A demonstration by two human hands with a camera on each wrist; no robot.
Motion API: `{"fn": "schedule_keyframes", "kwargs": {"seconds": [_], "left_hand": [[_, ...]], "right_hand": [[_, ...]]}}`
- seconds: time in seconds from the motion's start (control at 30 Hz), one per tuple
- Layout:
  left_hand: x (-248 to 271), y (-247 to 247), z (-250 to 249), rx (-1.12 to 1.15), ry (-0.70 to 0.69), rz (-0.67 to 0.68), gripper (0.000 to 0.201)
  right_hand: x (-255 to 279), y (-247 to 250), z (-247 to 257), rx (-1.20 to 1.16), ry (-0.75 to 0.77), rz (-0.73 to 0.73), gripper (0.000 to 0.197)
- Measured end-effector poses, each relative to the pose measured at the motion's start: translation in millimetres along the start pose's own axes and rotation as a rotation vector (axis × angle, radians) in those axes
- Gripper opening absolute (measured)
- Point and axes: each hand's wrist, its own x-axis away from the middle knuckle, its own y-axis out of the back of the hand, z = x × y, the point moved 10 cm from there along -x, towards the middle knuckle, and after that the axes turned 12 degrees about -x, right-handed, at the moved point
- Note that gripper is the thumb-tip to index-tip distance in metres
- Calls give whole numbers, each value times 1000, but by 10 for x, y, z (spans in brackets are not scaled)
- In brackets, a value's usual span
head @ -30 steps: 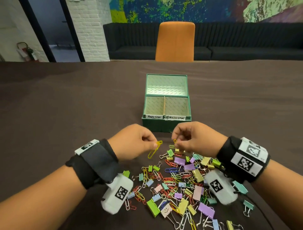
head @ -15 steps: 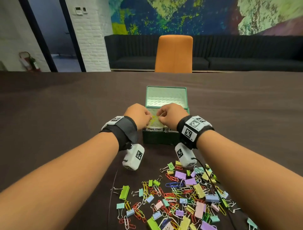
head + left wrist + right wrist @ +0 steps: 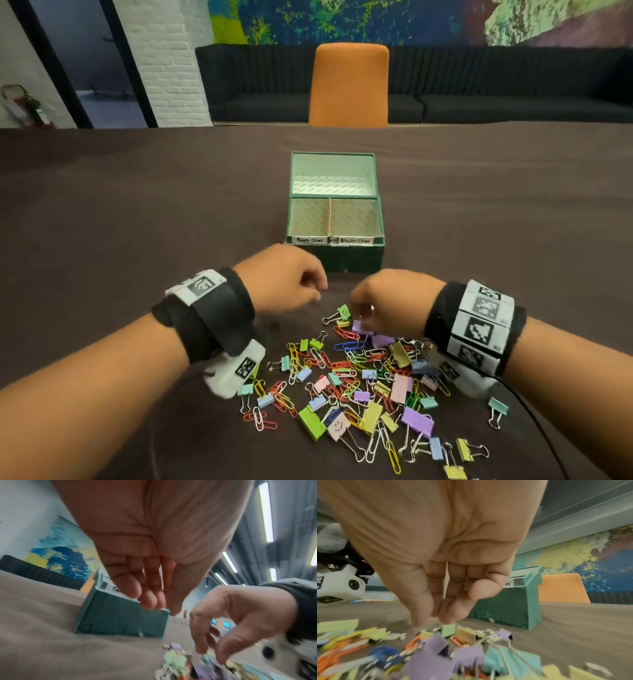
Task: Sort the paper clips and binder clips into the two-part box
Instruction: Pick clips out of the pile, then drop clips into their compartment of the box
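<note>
Dark brown cloth-covered table (image 3: 137, 212) filling most of the head view, bare across the left half and the upper right. Beyond its far edge, at top centre, an orange chair (image 3: 349, 85) before a long black sofa (image 3: 496, 99), with a painted wall above and white brick at upper left. Green two-part box (image 3: 335, 219) at frame centre, lid open, both labelled compartments showing only lining. Below it, in the lower centre, a scattered heap of paper clips (image 3: 346, 359) and binder clips (image 3: 416, 419), reaching almost to the bottom edge. Left hand (image 3: 281, 281) just above the heap's upper left corner, fingers loosely curled, gripping nothing visible. Right hand (image 3: 394, 301) at the heap's top edge, fingertips (image 3: 448, 616) lowered close over a purple binder clip (image 3: 359, 325); whether pinching it, cannot tell.
</note>
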Motion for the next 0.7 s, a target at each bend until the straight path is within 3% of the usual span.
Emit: {"fn": "schedule_keyframes", "kwargs": {"seconds": [0.07, 0.13, 0.27, 0.43, 0.5, 0.6, 0.7], "left_hand": [[169, -367, -133, -101, -35, 228, 19], [272, -604, -176, -164, -35, 342, 31], [299, -670, -214, -209, -27, 318, 38], [348, -534, -288, -245, -38, 188, 15], [384, -596, -396, -222, -82, 239, 17], [439, -737, -515, -279, -140, 359, 38], [438, -744, -534, -298, -155, 363, 33]], "right_hand": [[76, -110, -4, 34, -10, 8, 18], [106, -184, 26, 15, -6, 18, 26], [121, -354, 141, 21, 18, 70, 28], [154, -392, 172, 62, 41, 51, 28], [160, -415, 163, 53, 39, 77, 35], [150, -462, 157, 61, 15, 136, 47], [128, -497, 216, 68, 40, 145, 38]]}}
